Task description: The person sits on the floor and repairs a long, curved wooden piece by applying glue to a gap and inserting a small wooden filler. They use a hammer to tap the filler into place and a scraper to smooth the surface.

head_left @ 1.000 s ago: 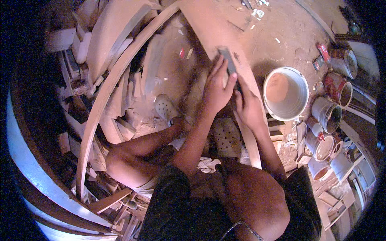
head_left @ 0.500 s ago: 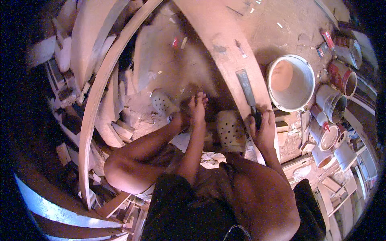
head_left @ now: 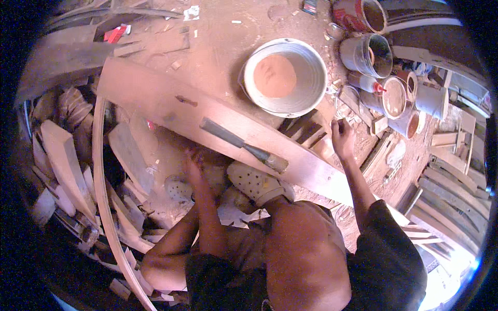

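A chisel (head_left: pixel 244 145) with a flat dark blade and a dark handle lies loose along a broad pale wooden board (head_left: pixel 140 88) that slants across my feet. To the right, past the board's edge, my right hand (head_left: pixel 343 140) is raised over the littered ground with its fingers curled in. Whatever is inside them, if anything, is hidden. On the near side of the board my left hand (head_left: pixel 195 166) hangs in shadow by my lower leg, fingers loosely apart and holding nothing visible. Light clogs with holes (head_left: pixel 254 182) are on my feet.
Beyond the board stands a white bucket (head_left: pixel 311 78) with orange-brown contents. Several paint-stained cans (head_left: pixel 363 57) and a bottle with a red tip (head_left: pixel 365 82) crowd the right. A thin curved wooden strip (head_left: pixel 101 171) and wood offcuts (head_left: pixel 62 155) fill the left; planks (head_left: pixel 451 202) lie right.
My right hand has let go of the chisel's handle and moved off to the right, leaving the chisel on the board. The view has swung toward the right.
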`<state>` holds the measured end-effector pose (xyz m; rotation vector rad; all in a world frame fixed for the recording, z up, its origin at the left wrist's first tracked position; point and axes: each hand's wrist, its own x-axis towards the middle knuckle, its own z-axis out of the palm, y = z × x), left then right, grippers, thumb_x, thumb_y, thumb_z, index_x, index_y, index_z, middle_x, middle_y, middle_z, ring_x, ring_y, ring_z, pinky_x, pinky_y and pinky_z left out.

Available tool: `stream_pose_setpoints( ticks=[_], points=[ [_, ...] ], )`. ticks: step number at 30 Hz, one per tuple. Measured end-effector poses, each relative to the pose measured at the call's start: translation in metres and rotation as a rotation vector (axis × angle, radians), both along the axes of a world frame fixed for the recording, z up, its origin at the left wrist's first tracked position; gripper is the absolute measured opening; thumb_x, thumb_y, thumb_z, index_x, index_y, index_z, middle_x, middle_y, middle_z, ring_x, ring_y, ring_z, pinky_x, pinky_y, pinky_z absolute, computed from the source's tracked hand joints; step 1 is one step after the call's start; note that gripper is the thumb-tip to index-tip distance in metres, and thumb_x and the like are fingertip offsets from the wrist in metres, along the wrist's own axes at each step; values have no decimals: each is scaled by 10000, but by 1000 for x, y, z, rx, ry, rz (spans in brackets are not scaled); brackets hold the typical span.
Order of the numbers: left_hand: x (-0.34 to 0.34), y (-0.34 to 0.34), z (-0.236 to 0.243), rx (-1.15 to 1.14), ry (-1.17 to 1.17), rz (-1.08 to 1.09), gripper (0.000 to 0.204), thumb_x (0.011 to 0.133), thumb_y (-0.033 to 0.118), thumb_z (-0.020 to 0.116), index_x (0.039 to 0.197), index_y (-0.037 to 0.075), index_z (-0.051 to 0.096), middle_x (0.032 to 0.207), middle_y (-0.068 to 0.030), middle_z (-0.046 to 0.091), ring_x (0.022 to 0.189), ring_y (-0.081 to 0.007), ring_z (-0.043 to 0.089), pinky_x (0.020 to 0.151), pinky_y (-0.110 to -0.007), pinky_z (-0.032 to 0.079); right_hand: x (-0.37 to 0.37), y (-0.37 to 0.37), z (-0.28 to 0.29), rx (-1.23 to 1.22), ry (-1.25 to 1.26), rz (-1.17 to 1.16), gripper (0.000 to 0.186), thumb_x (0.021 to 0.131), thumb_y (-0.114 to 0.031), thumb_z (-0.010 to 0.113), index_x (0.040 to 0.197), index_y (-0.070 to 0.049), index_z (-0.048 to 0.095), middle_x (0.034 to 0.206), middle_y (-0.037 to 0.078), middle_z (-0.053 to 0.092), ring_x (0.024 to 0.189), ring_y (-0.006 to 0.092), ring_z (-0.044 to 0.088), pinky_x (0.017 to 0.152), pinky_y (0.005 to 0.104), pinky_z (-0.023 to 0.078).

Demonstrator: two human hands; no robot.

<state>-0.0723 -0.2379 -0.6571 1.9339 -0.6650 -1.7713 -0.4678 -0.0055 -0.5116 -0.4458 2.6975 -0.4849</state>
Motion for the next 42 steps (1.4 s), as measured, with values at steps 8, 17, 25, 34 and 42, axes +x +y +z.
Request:
stream_pose_setpoints(
  ticks=[8, 17, 25, 34, 42],
  points=[
    [5, 19, -4, -9, 25, -57, 404, 988, 346, 452, 1204, 24, 564, 1159, -124, 609, 1033, -235, 575, 833, -371, 477, -137, 88, -198, -17, 73, -251, 407, 829, -291, 754, 1046, 32, 634, 925, 91, 662, 841, 177, 606, 774, 321, 488],
    [52, 97, 23, 38, 45, -116, 385, 1015, 372, 451, 1160, 52, 607, 1103, -81, 645, 946, -168, 614, 798, -293, 488, -162, 59, -295, -546, -381, -203, 420, 884, -305, 679, 1079, 65, 640, 1021, 142, 671, 855, 245, 638, 746, 372, 529],
    [1, 91, 60, -37, -36, 179, 413, 1003, 392, 485, 1235, 61, 569, 1115, -71, 676, 927, -157, 662, 772, -271, 501, -159, 35, -243, -534, -151, -382, 410, 864, -206, 715, 1111, 104, 609, 1042, 164, 677, 864, 265, 666, 745, 366, 548],
    [-9, 106, 61, -44, 57, 329, 450, 987, 433, 500, 1233, 62, 569, 1119, -79, 672, 906, -161, 662, 781, -293, 499, -95, -94, -29, -474, 201, -163, 257, 857, -150, 713, 993, 61, 657, 1019, 158, 683, 832, 219, 654, 750, 346, 564],
    [-5, 109, 41, 0, 96, 442, 441, 968, 428, 529, 1218, 69, 588, 1133, -90, 674, 896, -177, 669, 778, -294, 498, 27, -225, 6, -599, -208, 517, 219, 935, -106, 621, 1091, 47, 630, 1015, 104, 667, 937, 161, 629, 863, 292, 499]
  ],
)
